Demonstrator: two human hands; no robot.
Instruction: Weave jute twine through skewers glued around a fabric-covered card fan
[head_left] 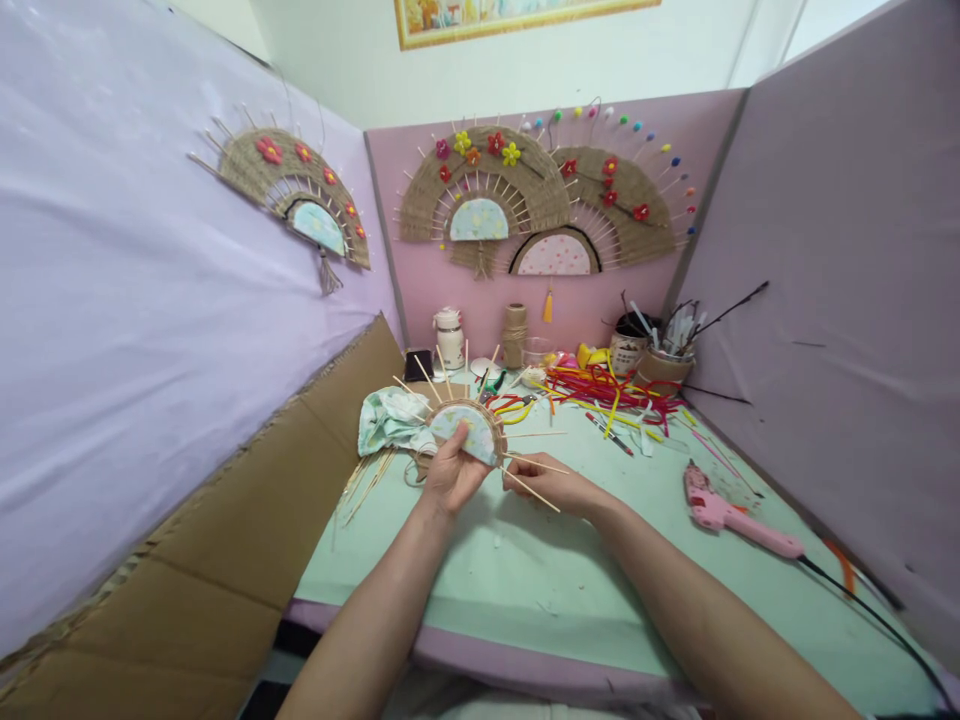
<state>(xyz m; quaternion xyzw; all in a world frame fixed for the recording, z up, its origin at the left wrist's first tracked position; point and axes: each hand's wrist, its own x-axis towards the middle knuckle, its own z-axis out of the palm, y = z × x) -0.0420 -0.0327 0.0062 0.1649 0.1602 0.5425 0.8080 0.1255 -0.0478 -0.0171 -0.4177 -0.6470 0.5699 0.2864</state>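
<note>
My left hand (456, 470) grips a small half-round fan (480, 428) covered in pale floral cloth, its thumb pressed on the front. Brown twine is wound around the curved rim, and several thin wooden sticks (536, 434) spread outward from it. My right hand (547, 485) is closed beside the fan's lower right edge, behind the two lowest sticks. Whatever its fingertips pinch is hidden. Left of the fan lie a crumpled piece of floral cloth (391, 420) and loose sticks (371, 485). A strand of twine (417, 468) loops beside my left hand.
A pink glue gun (739, 520) lies on the right with its cord trailing. Red and yellow pipe cleaners (611, 390), yellow-handled pliers (514, 407), a twine spool (514, 335) and a white bottle (449, 338) are at the back. Finished fans (487, 165) hang behind; cardboard (225, 510) stands left.
</note>
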